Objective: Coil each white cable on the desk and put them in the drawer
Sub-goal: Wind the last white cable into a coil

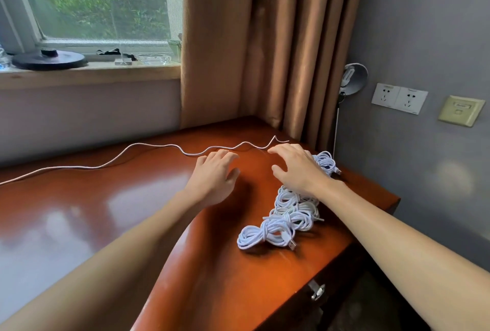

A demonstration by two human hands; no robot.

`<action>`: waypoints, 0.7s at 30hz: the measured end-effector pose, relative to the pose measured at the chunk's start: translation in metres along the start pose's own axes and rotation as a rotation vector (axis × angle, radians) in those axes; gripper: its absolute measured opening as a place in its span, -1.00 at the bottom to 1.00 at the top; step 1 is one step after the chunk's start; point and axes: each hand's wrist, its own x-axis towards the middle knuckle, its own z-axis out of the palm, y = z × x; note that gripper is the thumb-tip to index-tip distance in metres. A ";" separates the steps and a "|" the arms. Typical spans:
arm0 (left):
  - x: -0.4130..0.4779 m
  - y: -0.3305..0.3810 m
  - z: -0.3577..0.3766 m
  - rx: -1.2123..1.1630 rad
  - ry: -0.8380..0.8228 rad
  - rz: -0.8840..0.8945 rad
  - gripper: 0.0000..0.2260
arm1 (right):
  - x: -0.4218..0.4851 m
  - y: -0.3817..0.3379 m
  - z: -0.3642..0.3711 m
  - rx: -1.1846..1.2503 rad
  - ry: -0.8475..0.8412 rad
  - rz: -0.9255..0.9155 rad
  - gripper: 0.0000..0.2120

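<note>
Both your hands are spread wide, gripping nothing, left hand (214,174) & right hand (297,168) hovering just short of the loose white cable (148,146) snaking across the desk (206,264), so a one-ended grab w/o slack control could drag it kinked into the coiled bundles (286,214) beside your right wrist.

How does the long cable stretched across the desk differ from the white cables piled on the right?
The stretched cable lies uncoiled in one wavy line across the desk; the piled cables are wound into bundles, heaped together. The stretched one runs off the left edge; the pile sits compactly near the right edge. Both are white and rest on the desk.
</note>
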 end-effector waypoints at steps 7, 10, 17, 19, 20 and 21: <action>0.029 -0.017 0.019 0.030 0.043 -0.052 -0.67 | 0.042 0.010 0.012 -0.040 -0.071 0.023 -0.54; 0.042 -0.026 0.027 0.009 0.072 -0.081 -0.71 | 0.056 0.018 0.019 -0.028 -0.070 0.042 -0.55; 0.053 -0.043 0.055 -0.012 0.075 -0.128 -0.69 | 0.090 0.030 0.035 -0.112 -0.028 0.041 -0.50; 0.055 -0.046 0.057 0.010 0.075 -0.155 -0.68 | 0.097 0.030 0.039 -0.166 0.003 0.042 -0.45; 0.056 -0.046 0.058 0.025 0.072 -0.163 -0.69 | 0.099 0.030 0.041 -0.189 0.005 0.044 -0.45; 0.055 -0.046 0.059 0.040 0.070 -0.170 -0.69 | 0.101 0.030 0.042 -0.203 -0.003 0.044 -0.47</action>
